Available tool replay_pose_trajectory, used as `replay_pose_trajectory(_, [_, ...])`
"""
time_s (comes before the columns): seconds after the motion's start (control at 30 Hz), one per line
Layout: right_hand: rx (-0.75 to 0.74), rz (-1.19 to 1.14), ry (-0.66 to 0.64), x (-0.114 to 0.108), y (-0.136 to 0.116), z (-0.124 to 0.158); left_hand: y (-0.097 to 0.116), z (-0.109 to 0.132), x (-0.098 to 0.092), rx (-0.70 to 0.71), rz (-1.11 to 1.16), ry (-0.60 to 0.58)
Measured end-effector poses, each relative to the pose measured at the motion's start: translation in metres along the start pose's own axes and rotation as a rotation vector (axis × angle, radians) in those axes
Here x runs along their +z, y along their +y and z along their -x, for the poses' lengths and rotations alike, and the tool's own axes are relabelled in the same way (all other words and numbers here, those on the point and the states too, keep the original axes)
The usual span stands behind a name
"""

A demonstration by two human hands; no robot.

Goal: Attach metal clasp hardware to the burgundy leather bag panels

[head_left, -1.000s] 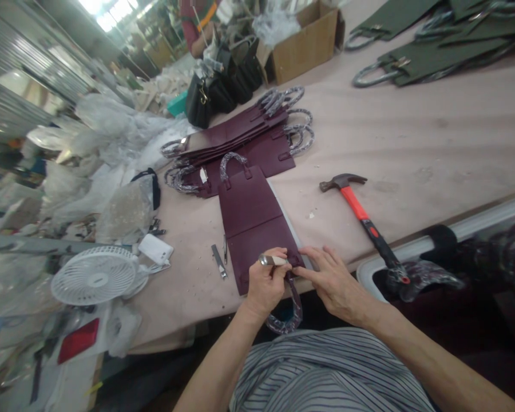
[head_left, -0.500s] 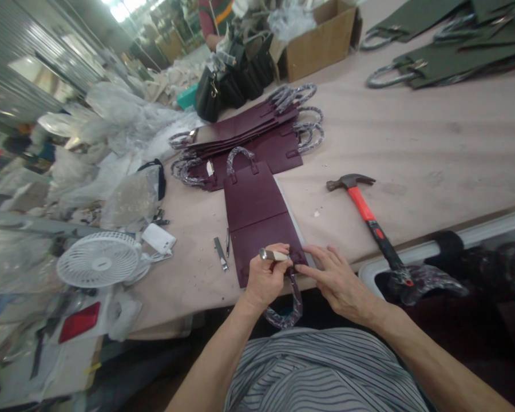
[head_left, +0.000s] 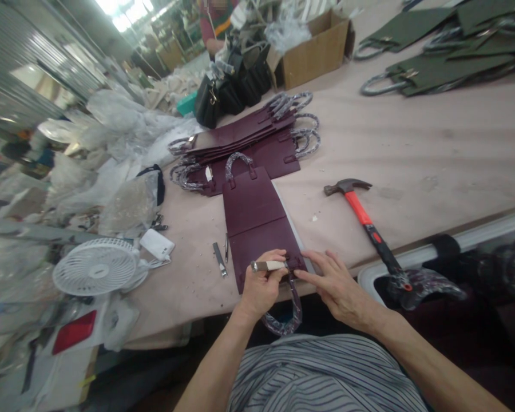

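A dark maroon bag panel (head_left: 257,200) lies flat across the table's near edge, a plastic-wrapped handle at each end. The near wrapped handle (head_left: 283,327) hangs over the edge toward my striped shirt. My left hand (head_left: 261,289) is closed round a slim hand tool (head_left: 268,265) with a pale handle and a metal cap. Its working tip is hidden at the near handle's tab, so I cannot tell its exact kind. With fingers spread, my right hand (head_left: 337,286) rests on the panel's right edge, index fingertip beside that tab.
A claw hammer (head_left: 363,217) lies to the right. Left of the panel are a nail clipper-like metal tool (head_left: 220,260) and a white fan (head_left: 96,267). Stacked maroon bags (head_left: 249,134), a cardboard box (head_left: 315,54) and green bags (head_left: 446,68) sit farther back. Another person's arm (head_left: 214,43) shows behind.
The tool's capped end has swung down and to the left, so its handle lies more level. My left hand has shifted slightly with it; my right hand stays at the tab.
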State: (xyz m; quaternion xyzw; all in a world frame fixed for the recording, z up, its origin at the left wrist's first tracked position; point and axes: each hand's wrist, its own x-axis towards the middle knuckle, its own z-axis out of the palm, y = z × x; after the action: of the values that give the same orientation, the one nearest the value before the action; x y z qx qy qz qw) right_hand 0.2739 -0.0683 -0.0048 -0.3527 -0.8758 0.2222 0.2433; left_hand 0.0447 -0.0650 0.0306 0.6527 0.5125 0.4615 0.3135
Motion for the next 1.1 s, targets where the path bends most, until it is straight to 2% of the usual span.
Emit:
replay_pose_trajectory(0.17, [0.016, -0.025, 0.009, 0.002, 0.003, 0.002, -0.001, -0.001, -0.005, -0.031, 0.042, -0.041])
replay_pose_trajectory(0.4, [0.021, -0.036, 0.017, 0.005, 0.003, 0.003, -0.003, 0.001, -0.005, -0.051, 0.054, -0.029])
replay_pose_trajectory(0.6, [0.021, -0.044, 0.026, 0.005, 0.002, 0.002, 0.001, 0.000, 0.002, -0.127, 0.140, 0.100])
replay_pose_trajectory(0.9, [0.026, -0.059, 0.033, 0.007, 0.003, 0.001, 0.012, -0.011, 0.021, -0.224, 0.042, 0.328])
replay_pose_trajectory(1.0, [0.020, -0.052, 0.031, 0.008, 0.003, 0.002, 0.011, -0.013, 0.017, -0.201, 0.032, 0.247])
replay_pose_trajectory(1.1, [0.006, -0.049, 0.030, 0.007, 0.003, 0.002, 0.006, -0.010, 0.007, -0.091, -0.029, 0.129])
